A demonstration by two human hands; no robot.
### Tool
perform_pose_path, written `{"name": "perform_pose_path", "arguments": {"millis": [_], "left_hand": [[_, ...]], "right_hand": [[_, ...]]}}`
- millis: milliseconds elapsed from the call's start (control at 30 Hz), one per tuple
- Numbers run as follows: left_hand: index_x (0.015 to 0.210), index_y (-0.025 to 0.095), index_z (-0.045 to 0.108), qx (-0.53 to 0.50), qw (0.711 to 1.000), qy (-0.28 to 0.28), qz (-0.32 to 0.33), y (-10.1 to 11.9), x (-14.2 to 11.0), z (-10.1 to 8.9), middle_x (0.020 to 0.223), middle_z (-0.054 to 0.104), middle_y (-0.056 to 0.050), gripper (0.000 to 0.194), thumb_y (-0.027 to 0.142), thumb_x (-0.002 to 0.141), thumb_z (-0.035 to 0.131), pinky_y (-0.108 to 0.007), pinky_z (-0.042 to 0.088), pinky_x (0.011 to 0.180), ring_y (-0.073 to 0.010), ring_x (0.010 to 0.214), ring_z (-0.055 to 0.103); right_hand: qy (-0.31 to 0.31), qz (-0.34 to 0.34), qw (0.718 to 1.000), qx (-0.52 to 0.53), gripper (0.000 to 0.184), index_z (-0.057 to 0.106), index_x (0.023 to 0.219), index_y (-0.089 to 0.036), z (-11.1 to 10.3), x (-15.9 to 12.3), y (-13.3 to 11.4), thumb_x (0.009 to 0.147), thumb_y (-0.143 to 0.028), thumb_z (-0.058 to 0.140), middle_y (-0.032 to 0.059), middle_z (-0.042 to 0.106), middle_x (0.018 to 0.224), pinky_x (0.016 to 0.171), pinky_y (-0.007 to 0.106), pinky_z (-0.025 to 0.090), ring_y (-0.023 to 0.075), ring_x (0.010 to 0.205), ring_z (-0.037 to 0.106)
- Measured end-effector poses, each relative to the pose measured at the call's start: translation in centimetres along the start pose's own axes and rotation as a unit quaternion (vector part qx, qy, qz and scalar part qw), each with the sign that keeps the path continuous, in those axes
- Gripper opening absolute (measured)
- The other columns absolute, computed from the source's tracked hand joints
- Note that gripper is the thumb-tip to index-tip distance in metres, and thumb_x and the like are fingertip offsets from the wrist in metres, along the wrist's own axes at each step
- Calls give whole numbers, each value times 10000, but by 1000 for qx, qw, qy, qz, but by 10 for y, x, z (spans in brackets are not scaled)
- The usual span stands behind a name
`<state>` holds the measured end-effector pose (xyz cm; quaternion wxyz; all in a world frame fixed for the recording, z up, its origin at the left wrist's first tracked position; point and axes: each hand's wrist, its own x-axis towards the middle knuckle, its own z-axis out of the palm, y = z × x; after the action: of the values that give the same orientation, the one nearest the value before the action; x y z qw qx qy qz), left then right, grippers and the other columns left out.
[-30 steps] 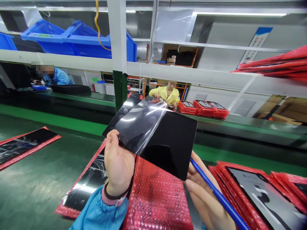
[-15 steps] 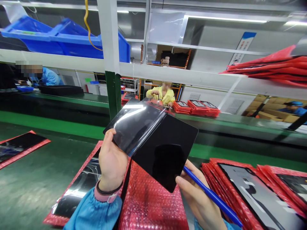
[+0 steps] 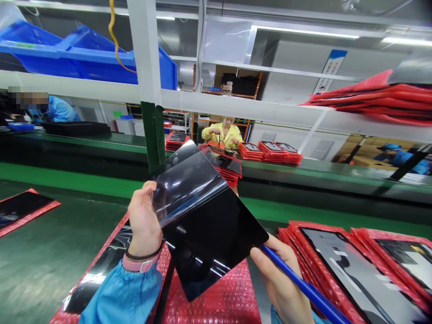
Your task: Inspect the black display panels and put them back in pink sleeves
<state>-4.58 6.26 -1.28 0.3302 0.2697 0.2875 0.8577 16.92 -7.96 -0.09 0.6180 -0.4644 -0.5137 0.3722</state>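
Note:
My left hand [image 3: 143, 220] grips the left edge of a glossy black panel [image 3: 209, 238] that I hold tilted above the green bench. A clear film [image 3: 184, 182] is peeled back over the panel's upper left part, under my left thumb. My right hand [image 3: 281, 279] supports the panel's lower right corner from beneath and also holds a blue pen [image 3: 303, 285] that points toward the panel. Under the panel lies a red bubble-wrap sleeve [image 3: 219, 301], and another panel in red wrap [image 3: 101, 270] lies to its left.
A stack of red-wrapped panels [image 3: 354, 270] fills the bench at right. One more wrapped panel [image 3: 20, 211] lies far left. Across the green conveyor [image 3: 320, 173] a person in yellow [image 3: 222, 132] works beside red stacks [image 3: 270, 150]. Blue bins [image 3: 84, 54] and red sleeves [image 3: 378, 96] sit on upper shelves.
The panel has tipped down and toward me, its lower corner dropping. The film has lifted further off the upper left part. My view has shifted right.

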Motion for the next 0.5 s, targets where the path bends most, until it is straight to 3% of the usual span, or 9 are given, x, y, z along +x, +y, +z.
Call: {"name": "perform_pose_path", "arguments": {"millis": [267,400,500], "left_hand": [[656,173,551,-32,999,-28,-7,-4,4,-5,682,555,37,113,99,740,571,-237,452,724,-102,688,532],[568,179,508,-36,996,-69,-35,9,5,2,633,470,29,151,132,711,525,-217,413,662,-100,640,465],[519,180,498,-28,993,-100,-61,19,0,9,608,435,19,151,166,668,523,-223,393,627,-110,617,435]], "right_hand": [[5,31,999,25,377,699,623,-222,-3,-1,5,778,-562,650,22,615,549,593,329,485,209,572,584],[67,34,997,15,374,743,685,-231,-9,-3,18,744,-593,672,52,706,698,739,395,519,274,741,655],[79,59,995,-8,404,767,730,-245,-12,-4,22,663,-641,722,54,729,797,809,419,497,291,837,646]]}}
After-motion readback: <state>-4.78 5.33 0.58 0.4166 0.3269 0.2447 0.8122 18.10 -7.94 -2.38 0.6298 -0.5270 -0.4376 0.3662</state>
